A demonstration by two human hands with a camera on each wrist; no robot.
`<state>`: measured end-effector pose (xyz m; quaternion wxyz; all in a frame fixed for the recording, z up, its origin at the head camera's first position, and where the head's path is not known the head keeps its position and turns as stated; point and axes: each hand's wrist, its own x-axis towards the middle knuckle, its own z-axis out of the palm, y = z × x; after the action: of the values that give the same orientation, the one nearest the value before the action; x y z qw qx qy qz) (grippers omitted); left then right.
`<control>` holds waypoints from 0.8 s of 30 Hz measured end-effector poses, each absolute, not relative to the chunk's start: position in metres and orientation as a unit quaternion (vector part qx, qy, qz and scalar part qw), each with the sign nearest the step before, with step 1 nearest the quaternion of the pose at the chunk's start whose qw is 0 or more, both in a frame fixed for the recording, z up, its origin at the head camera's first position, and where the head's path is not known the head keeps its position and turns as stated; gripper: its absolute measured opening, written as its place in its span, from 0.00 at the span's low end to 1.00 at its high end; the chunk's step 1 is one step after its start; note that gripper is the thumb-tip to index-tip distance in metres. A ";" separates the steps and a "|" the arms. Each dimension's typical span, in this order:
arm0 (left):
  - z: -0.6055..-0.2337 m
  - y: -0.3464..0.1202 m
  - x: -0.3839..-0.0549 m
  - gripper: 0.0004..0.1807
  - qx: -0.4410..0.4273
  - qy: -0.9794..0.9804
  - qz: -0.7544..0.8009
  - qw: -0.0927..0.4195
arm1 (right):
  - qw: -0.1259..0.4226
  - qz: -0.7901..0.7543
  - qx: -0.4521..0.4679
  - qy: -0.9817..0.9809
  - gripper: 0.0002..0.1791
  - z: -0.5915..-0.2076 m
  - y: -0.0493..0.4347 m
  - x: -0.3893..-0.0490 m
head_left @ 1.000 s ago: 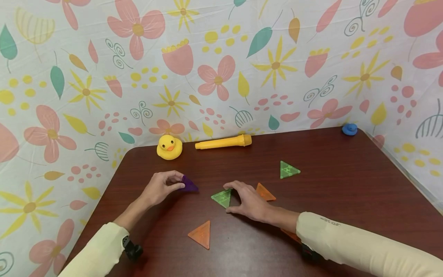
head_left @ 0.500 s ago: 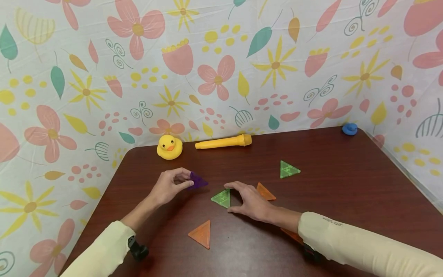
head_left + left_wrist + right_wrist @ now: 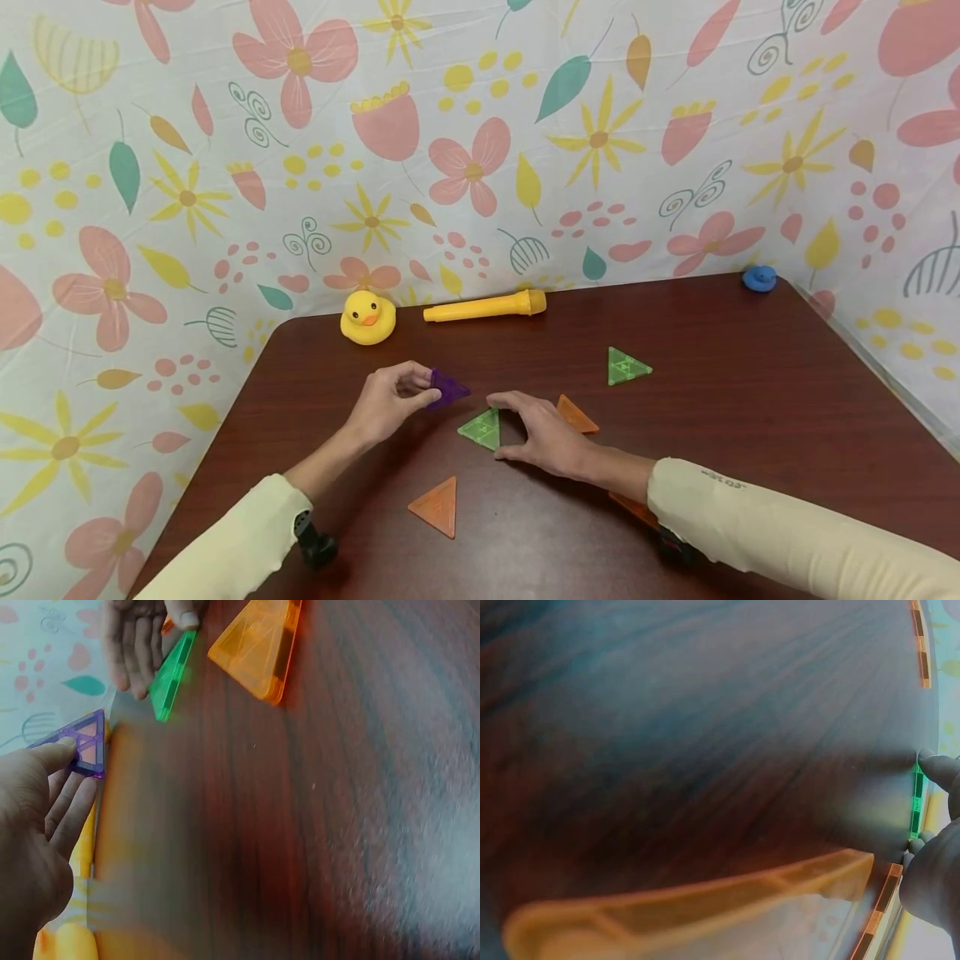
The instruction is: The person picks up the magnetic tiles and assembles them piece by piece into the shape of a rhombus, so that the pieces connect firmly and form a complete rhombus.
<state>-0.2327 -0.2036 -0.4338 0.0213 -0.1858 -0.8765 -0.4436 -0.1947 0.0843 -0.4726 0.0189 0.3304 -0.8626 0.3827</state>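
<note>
My left hand (image 3: 381, 406) pinches a purple translucent triangle magnetic tile (image 3: 452, 389) by one side, thumb against fingertips. In the left wrist view this purple tile (image 3: 100, 742) is raised above the table. My right hand (image 3: 546, 437) holds a green triangle magnetic tile (image 3: 482, 430) lying on the table, index finger and thumb at two of its corners. The purple tile is just behind and left of the green one, with a small gap seen between them. The right wrist view shows the green tile (image 3: 916, 799) edge-on between thumb and fingers.
Orange triangle tiles lie in front (image 3: 435, 507), behind the right hand (image 3: 577, 414) and partly under the right forearm (image 3: 633, 508). Another green tile (image 3: 627, 367) lies farther back. A yellow duck (image 3: 367, 318), yellow toy microphone (image 3: 483, 307) and blue duck (image 3: 759, 279) stand along the curtain.
My left hand has carried the purple tile rightward and slightly away, closer to the green tile. The right hand stays almost still at the green tile.
</note>
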 end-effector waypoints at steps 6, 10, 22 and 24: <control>-0.439 -0.191 -0.230 0.09 -0.177 -0.879 -0.442 0.019 | 0.018 0.383 0.328 -0.863 0.42 -0.473 0.084 -0.195; -0.445 -0.185 -0.229 0.08 -0.187 -0.881 -0.434 0.023 | 0.020 0.386 0.327 -0.862 0.42 -0.474 0.084 -0.196; -0.448 -0.176 -0.226 0.08 -0.188 -0.890 -0.415 0.017 | 0.018 0.388 0.324 -0.862 0.42 -0.472 0.085 -0.196; -0.450 -0.175 -0.225 0.08 -0.191 -0.889 -0.415 0.016 | 0.017 0.388 0.322 -0.863 0.42 -0.472 0.085 -0.196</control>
<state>-0.2254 -0.1746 -0.4495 0.0160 -0.1906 -0.8894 -0.4152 -0.1963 0.0845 -0.4720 0.0175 0.3225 -0.8634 0.3877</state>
